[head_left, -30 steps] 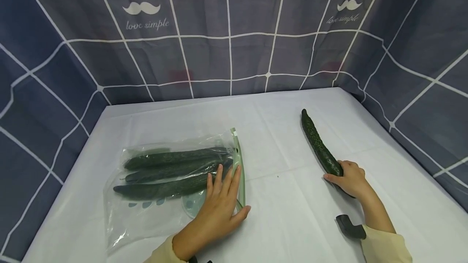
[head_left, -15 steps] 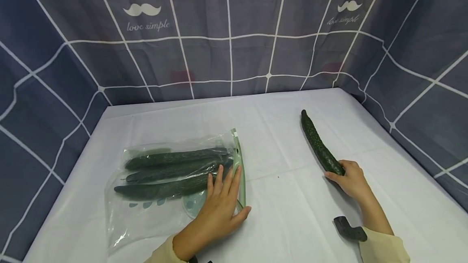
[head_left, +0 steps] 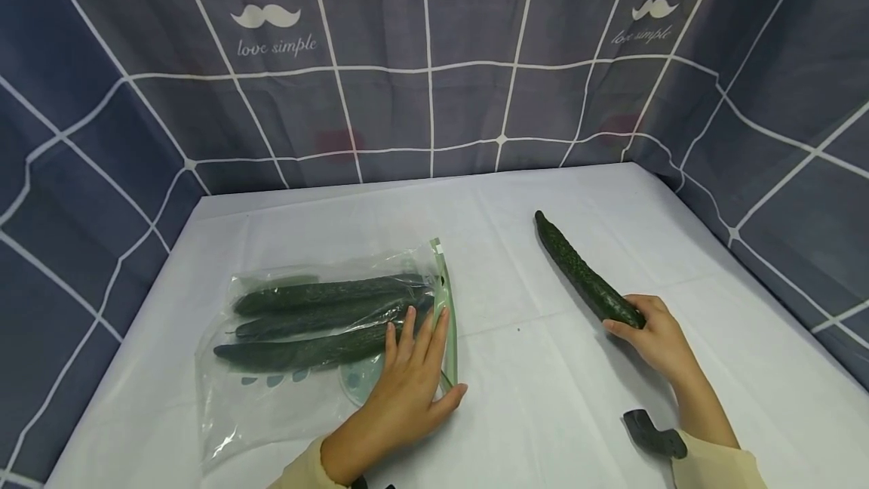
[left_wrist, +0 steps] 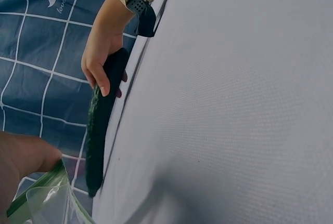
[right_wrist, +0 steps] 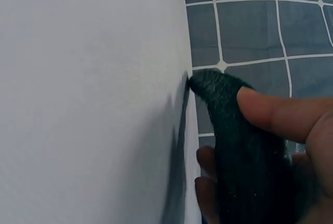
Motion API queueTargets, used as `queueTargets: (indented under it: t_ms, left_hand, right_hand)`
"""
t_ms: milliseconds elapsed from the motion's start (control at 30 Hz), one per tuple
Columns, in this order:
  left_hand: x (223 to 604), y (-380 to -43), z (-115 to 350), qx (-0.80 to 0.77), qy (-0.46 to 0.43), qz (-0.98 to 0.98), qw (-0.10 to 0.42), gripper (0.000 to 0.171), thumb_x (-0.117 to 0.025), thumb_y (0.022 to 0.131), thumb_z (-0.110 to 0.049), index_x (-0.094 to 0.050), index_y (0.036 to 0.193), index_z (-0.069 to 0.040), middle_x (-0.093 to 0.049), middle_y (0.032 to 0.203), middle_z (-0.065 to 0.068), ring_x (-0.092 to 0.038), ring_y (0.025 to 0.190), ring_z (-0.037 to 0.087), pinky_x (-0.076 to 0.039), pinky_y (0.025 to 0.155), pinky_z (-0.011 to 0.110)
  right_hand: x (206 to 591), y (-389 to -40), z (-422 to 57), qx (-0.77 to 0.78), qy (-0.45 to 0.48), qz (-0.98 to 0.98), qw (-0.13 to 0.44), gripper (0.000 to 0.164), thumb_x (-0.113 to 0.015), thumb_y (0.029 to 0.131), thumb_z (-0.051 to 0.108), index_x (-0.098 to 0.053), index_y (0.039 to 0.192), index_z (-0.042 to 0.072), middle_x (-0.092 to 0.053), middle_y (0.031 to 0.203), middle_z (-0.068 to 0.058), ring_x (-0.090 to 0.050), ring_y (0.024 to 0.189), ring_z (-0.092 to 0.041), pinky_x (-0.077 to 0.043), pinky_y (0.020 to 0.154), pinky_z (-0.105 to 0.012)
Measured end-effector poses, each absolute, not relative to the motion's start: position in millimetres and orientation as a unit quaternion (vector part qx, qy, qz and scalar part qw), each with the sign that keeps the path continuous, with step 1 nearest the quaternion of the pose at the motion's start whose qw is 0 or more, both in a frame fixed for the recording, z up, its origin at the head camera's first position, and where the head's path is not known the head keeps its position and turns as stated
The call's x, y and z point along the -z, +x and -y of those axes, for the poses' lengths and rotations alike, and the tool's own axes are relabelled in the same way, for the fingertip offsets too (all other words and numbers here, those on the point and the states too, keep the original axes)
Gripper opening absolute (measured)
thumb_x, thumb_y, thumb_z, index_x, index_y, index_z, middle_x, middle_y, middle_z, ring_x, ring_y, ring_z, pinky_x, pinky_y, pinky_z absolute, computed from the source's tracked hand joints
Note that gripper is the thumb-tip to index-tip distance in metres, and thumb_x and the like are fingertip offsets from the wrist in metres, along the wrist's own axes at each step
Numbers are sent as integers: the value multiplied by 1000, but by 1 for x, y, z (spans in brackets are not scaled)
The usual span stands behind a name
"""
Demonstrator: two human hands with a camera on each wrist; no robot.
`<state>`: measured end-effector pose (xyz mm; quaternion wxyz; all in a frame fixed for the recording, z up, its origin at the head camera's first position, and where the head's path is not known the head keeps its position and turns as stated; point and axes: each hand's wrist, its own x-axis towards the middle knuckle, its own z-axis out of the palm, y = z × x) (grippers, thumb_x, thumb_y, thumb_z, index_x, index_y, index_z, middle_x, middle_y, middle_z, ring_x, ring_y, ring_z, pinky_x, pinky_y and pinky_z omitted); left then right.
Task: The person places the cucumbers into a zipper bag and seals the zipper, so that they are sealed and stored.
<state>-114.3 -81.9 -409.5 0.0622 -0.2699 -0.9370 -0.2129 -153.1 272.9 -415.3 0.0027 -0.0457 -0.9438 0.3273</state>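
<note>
My right hand (head_left: 658, 338) grips the near end of a dark green, bumpy cucumber (head_left: 577, 270), its far end pointing up and left. In the right wrist view the thumb lies along the cucumber (right_wrist: 250, 172), with fingertips showing on the other side. A clear zip bag (head_left: 271, 421) lies flat at the left, holding several cucumbers (head_left: 299, 353). My left hand (head_left: 407, 391) rests on the bag's right part, fingers straight and slightly spread, by the green zip edge (head_left: 444, 300). In the left wrist view, its thumb (left_wrist: 31, 154) is beside the green zip strip.
A white cloth (head_left: 502, 398) covers the table. Dark grid-patterned curtains (head_left: 380, 112) stand around its back and both sides. A black curved piece (head_left: 652, 436) sits at the right cuff.
The right hand has swung the cucumber's far end to the left, so it now slants more across the table. My left hand and the bag have stayed in place.
</note>
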Motion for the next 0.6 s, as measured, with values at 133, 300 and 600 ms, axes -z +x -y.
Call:
queueTargets:
  t_ms: [133,300,600]
  left_hand:
    - [410,-115,82,210,-272,937,65,90,-61,83,-41,-7,147,-6,-21,149,19,-3,138,45,-6,104,65]
    - [410,-115,82,211,-272,937,66,90,-61,83,-41,-9,147,-5,-22,148,20,-4,137,45,-6,104,65]
    - [410,-115,82,213,-272,936,71,89,-61,83,-41,-10,146,-4,-22,149,20,-4,136,47,-6,105,63]
  right_hand:
    - [415,-149,-269,-343,-11,939,32,61,-64,84,31,-44,127,-7,-37,129,-24,-38,115,-46,-33,87,-59]
    - [413,-144,-262,-357,10,931,76,57,-71,79,30,-52,126,3,-46,126,-10,-40,120,-22,-36,91,-42]
    - [413,-137,-246,-398,13,911,109,44,-74,75,30,-64,115,14,-61,116,-1,-44,99,17,-38,75,-3]
